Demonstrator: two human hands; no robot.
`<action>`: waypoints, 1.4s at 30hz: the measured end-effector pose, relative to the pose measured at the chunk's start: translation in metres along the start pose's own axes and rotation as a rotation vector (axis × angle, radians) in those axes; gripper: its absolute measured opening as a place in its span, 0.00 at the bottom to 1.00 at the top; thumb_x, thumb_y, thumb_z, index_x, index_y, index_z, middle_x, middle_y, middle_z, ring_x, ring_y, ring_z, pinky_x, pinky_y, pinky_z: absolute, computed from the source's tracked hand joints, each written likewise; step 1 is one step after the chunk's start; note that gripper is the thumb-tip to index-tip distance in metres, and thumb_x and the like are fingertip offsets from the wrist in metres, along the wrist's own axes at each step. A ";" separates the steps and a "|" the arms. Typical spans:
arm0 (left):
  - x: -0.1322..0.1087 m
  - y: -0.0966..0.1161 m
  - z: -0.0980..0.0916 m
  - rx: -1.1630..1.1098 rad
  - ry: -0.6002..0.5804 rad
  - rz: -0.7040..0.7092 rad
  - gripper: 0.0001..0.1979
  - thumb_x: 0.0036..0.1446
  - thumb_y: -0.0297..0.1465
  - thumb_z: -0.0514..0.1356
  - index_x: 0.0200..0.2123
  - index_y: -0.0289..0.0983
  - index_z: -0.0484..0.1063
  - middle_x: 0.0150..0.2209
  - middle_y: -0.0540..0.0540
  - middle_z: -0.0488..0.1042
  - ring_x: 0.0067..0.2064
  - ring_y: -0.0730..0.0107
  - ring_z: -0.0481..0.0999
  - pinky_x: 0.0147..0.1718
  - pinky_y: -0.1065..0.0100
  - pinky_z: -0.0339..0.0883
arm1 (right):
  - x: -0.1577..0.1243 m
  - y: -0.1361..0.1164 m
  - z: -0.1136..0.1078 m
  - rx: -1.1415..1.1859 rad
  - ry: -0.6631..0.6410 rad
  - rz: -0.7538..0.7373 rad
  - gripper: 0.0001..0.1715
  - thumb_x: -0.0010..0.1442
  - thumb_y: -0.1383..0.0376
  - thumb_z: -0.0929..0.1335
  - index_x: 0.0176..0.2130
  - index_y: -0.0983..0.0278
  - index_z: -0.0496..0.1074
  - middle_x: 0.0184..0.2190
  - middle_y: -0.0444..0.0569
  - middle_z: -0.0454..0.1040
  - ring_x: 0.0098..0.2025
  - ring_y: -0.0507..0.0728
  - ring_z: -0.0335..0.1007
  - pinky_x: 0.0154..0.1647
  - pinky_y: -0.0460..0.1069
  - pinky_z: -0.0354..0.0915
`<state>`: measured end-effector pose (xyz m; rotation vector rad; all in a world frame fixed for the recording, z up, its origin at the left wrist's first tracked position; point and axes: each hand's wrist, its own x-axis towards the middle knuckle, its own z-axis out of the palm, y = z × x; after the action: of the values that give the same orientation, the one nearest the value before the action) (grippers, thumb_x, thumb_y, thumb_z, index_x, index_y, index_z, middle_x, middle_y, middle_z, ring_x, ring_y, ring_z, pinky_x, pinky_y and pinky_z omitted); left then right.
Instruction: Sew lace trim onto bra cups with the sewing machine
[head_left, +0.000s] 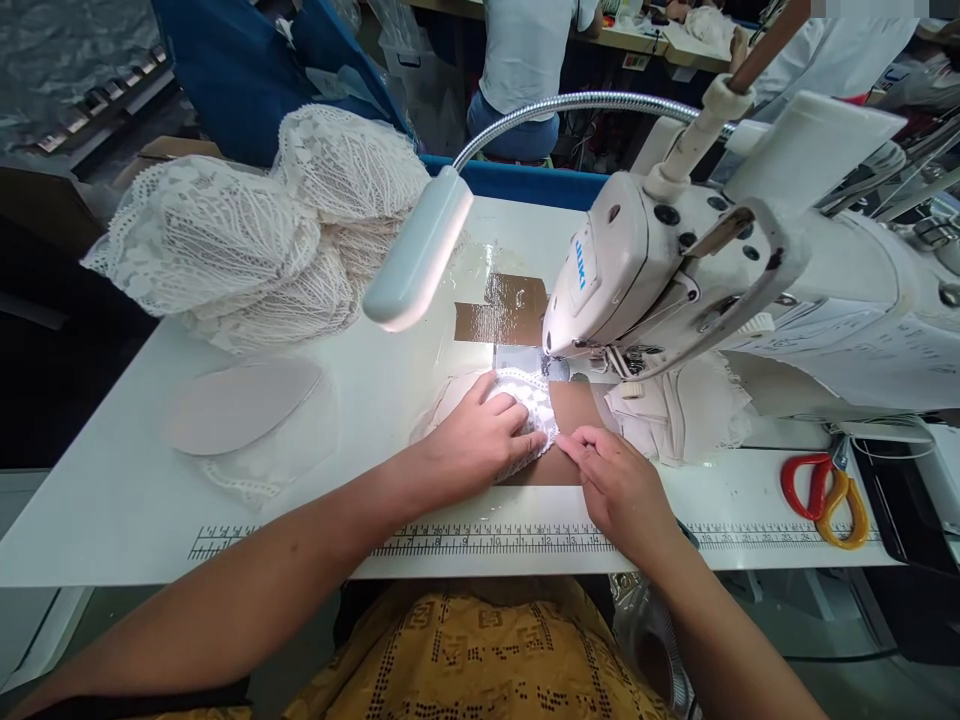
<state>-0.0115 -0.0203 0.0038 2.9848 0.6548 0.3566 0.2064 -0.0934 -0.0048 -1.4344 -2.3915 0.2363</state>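
Note:
A white lace-trimmed fabric piece (529,392) lies under the lamp light, just in front of the sewing machine's needle area. My left hand (480,435) rests over it with fingers spread, its thumb pointing to the right along the near edge. At the right edge of this lace piece, my right hand (619,485) pinches the border between thumb and fingertips. Part of the lace is hidden beneath my left hand. The white sewing machine (637,260) stands just beyond both hands, its head to the right.
A gooseneck lamp (420,250) arches over the table (390,400). White lace bundles (225,230) are heaped at back left, near an oval pad (244,405). Stacked fabric pieces (679,405) lie under the machine arm. Scissors (829,490) lie at right. A person (525,60) sits beyond.

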 end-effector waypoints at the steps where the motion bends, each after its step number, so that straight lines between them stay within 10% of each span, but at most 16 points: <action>1: 0.000 0.000 0.001 -0.005 0.005 -0.003 0.15 0.64 0.25 0.52 0.50 0.40 0.72 0.30 0.46 0.68 0.34 0.65 0.64 0.49 0.50 0.55 | 0.001 0.000 0.001 -0.011 0.002 0.011 0.27 0.57 0.80 0.59 0.53 0.68 0.69 0.39 0.52 0.71 0.38 0.56 0.63 0.35 0.48 0.61; 12: 0.000 -0.005 0.005 -0.089 0.044 -0.040 0.20 0.60 0.22 0.50 0.55 0.31 0.67 0.55 0.37 0.70 0.43 0.60 0.70 0.39 0.60 0.66 | 0.011 -0.005 0.004 -0.158 -0.006 0.012 0.27 0.53 0.82 0.58 0.47 0.68 0.73 0.32 0.50 0.69 0.32 0.56 0.58 0.30 0.47 0.56; 42: 0.016 -0.037 0.003 0.017 -0.069 0.042 0.26 0.53 0.24 0.54 0.56 0.26 0.68 0.57 0.35 0.69 0.41 0.58 0.69 0.39 0.59 0.66 | 0.041 -0.001 -0.008 -0.162 -0.211 0.052 0.22 0.49 0.82 0.60 0.38 0.64 0.73 0.30 0.47 0.67 0.32 0.55 0.55 0.29 0.48 0.49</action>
<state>-0.0123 0.0202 0.0000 3.0152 0.5922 0.2503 0.1914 -0.0585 0.0116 -1.6176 -2.5958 0.2210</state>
